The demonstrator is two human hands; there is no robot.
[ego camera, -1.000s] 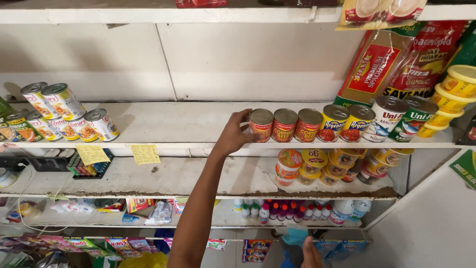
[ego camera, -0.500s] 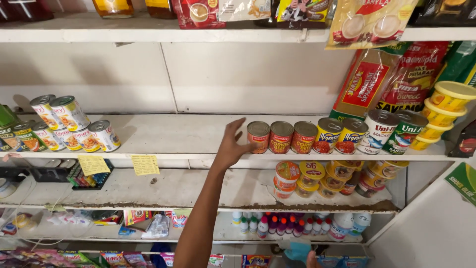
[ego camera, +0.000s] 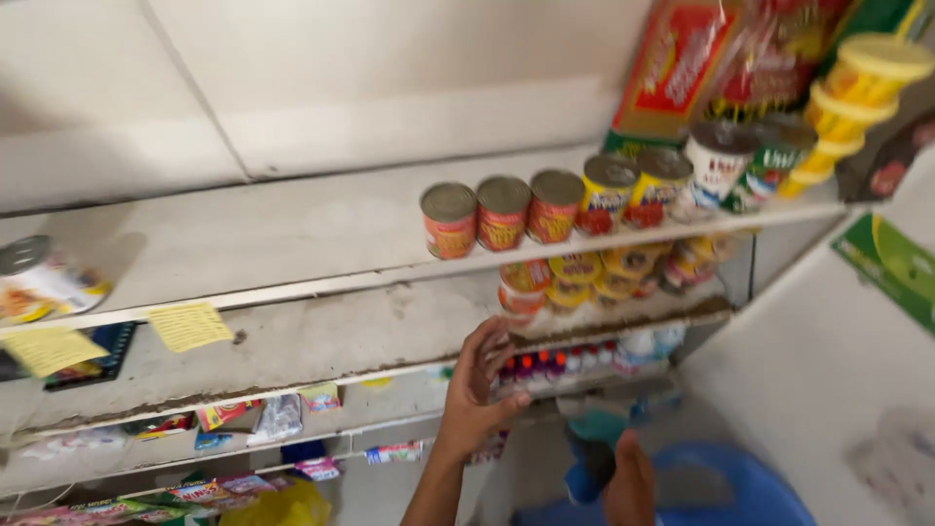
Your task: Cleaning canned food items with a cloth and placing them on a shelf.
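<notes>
The left hand [ego camera: 477, 390] is raised in front of the shelving, its fingers [ego camera: 484, 343] curled loosely and half open, with nothing in them. The fingertips sit at the front edge of the second shelf [ego camera: 321, 341], just below and left of a stack of cans [ego camera: 526, 287] on that shelf; whether they touch the edge is blurred. The thumb points right toward a row of small red-capped bottles [ego camera: 541, 368] on the shelf beneath.

The right hand [ego camera: 628, 482] shows only in part at the bottom of the frame, low beside a blue tub [ego camera: 740, 492] and a teal thing [ego camera: 594, 433]. Its fingers are too blurred to tell if they are open or closed.

Above the left hand, the top shelf [ego camera: 243, 239] carries a row of cans [ego camera: 502, 214] set close to its front edge, red ones touching side by side, then yellow-labelled ones [ego camera: 633, 190] running right to a white tin [ego camera: 719, 161]. Left of this row the top shelf is bare for a long stretch, up to a lone can [ego camera: 39, 282] at the far left. The second shelf is likewise bare to the left of the hand, with yellow paper tags [ego camera: 187, 324] hanging from the top shelf's edge. A stack of yellow cups [ego camera: 857, 97] stands at the right end against the white side wall [ego camera: 828, 370].
</notes>
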